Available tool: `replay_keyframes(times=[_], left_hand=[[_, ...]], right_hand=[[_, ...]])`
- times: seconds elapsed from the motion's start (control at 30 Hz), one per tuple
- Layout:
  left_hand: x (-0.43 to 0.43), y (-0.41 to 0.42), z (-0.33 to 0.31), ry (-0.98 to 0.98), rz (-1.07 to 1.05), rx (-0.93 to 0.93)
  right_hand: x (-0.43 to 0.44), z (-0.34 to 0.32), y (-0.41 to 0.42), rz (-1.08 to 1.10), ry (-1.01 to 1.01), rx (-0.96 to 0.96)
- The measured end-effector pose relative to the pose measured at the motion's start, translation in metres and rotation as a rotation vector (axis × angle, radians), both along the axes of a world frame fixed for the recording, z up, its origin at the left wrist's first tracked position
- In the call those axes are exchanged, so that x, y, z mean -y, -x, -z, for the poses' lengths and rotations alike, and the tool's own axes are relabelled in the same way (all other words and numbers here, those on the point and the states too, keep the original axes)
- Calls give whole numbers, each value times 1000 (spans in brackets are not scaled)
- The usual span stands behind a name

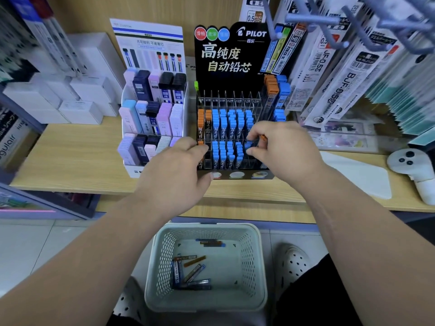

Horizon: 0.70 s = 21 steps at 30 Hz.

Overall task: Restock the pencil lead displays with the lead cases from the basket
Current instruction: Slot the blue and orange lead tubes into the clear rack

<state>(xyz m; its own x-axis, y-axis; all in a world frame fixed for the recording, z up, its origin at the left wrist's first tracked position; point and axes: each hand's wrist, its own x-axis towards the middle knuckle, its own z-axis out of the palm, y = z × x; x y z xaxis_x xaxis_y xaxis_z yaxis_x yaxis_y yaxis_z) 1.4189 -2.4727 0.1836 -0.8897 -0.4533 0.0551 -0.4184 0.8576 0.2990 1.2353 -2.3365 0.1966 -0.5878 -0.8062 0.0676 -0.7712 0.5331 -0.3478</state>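
Observation:
A black Pilot lead display [231, 57] stands on the wooden shelf, its clear slots holding several blue-capped and orange-capped lead cases. My right hand [280, 149] hovers over the display's front right slots and pinches a blue-capped lead case [248, 144] between thumb and fingers; an orange-capped case [263, 137] shows behind its fingers. My left hand [179, 170] rests against the display's front left corner with fingers curled around its edge. Below, a pale green basket [255, 262] on the floor holds several loose lead cases [190, 271].
A white tiered display [153, 114] of pastel and dark lead cases stands left of the Pilot one. White boxes [77, 102] sit further left. Hanging refill packs [341, 67] crowd the right, above a white controller-like device [409, 165]. Metal hooks [329, 17] jut out overhead.

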Motion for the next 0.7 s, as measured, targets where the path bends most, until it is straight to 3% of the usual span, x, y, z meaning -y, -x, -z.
replay_keyframes(times=[0.17,0.27,0.3,0.4,0.47,0.57,0.7], left_hand=[[1,-1,0,-19,-11,-11],[-4,-2,-7,-116,-66,-141],[-8,-1,-11,-212,-101,-202],[-25,6,-25,-714,-201,-331],[-37,8,-31,-1010,-198,-354],[-49,10,-31,-1167,-172,-331],[-56,14,-21,-1203,-240,-367]], right_hand=[[1,1,0,9,-8,-10],[2,-7,-1,81,196,148],[3,-10,-2,131,339,351],[5,-26,-17,200,830,1243],[6,-32,-28,195,972,1543],[10,-32,-44,190,1028,1650],[10,-28,-57,177,975,1550]])
